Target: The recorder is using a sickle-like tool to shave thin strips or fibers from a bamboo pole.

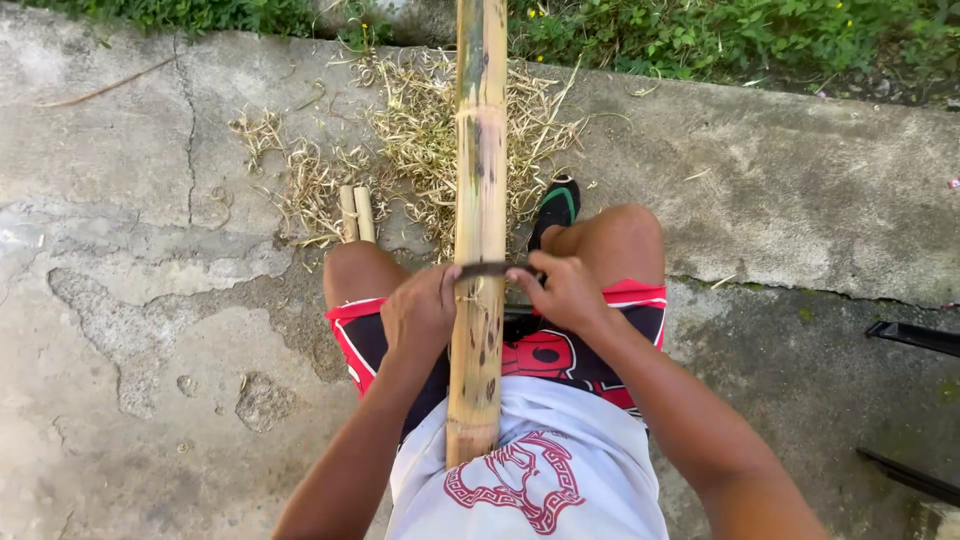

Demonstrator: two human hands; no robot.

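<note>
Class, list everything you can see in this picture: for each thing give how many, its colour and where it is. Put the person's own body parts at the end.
bamboo pole: one, yellow-tan with dark marks, running up the middle of the view from the lap.
blade: one, dark, laid across the pole between both hands.
short bamboo pieces: two, pale tan, on the concrete left of the pole.
dry shavings: a heap, straw-coloured, around the pole's far part.
concrete ground: grey, cracked.
plants: green, along the top edge.
dark bars: two, black, at the right edge.
shoe: one, black and green, right of the pole.
left hand: on the blade's left end.
right hand: on the blade's right end.
</note>
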